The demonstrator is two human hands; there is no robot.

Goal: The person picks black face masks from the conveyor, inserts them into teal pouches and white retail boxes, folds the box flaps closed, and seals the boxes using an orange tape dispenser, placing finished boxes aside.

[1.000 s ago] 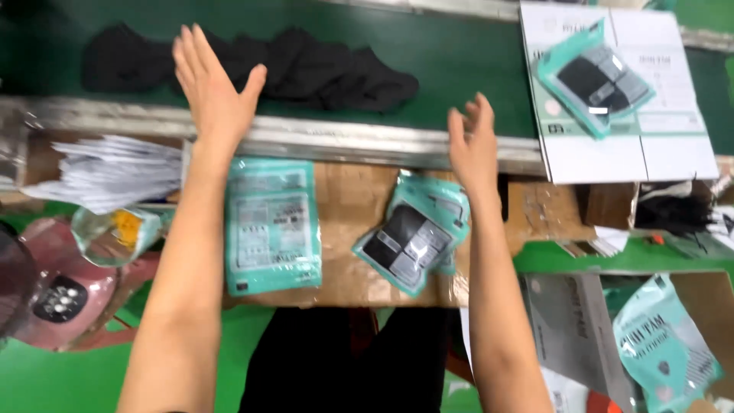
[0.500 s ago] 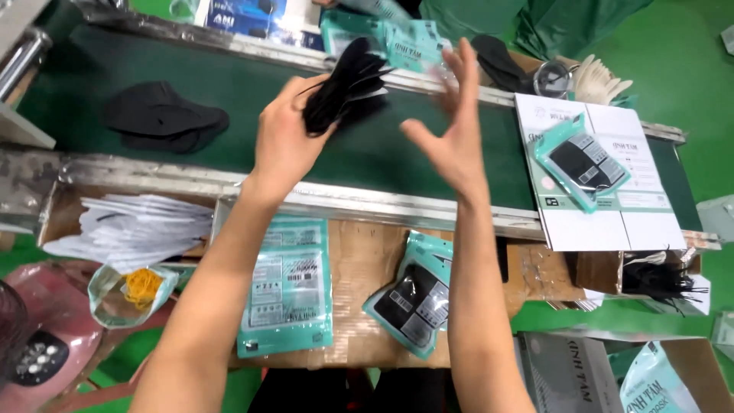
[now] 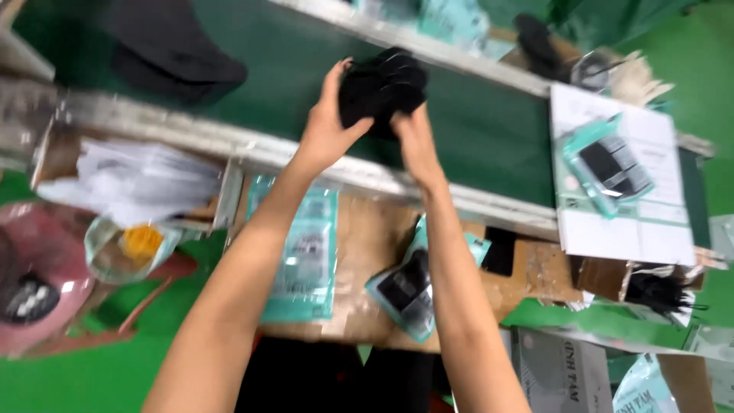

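Both hands have drawn in from half a second ago: then they were spread around a loose fan of black masks, now they press it into one tight bundle. The left hand (image 3: 327, 126) cups the black bundle (image 3: 382, 86) from its left side, thumb over the near face, fingers curled behind. The right hand (image 3: 409, 134) closes on it from below, fingers folded up against the underside — so both hands are shut on the same stack, held in the air above the green belt (image 3: 489, 130).

The bundle looks light and soft, thin fabric layers that bend and slide on each other; judged from that, a pinch at one corner would let the stack fan out, while a grip across the middle with a palm at each side should keep the edges together. The picture is blurred, so the number of pieces cannot be told.

Further out, another dark heap (image 3: 172, 53) lies on the belt to the left. Nearer the person, on the brown bench (image 3: 367, 252), lie a flat teal pouch (image 3: 302, 252) and a filled pouch (image 3: 413, 287) — black showing through its window. A white sheet (image 3: 634, 222) with a sample pack sits to the right.
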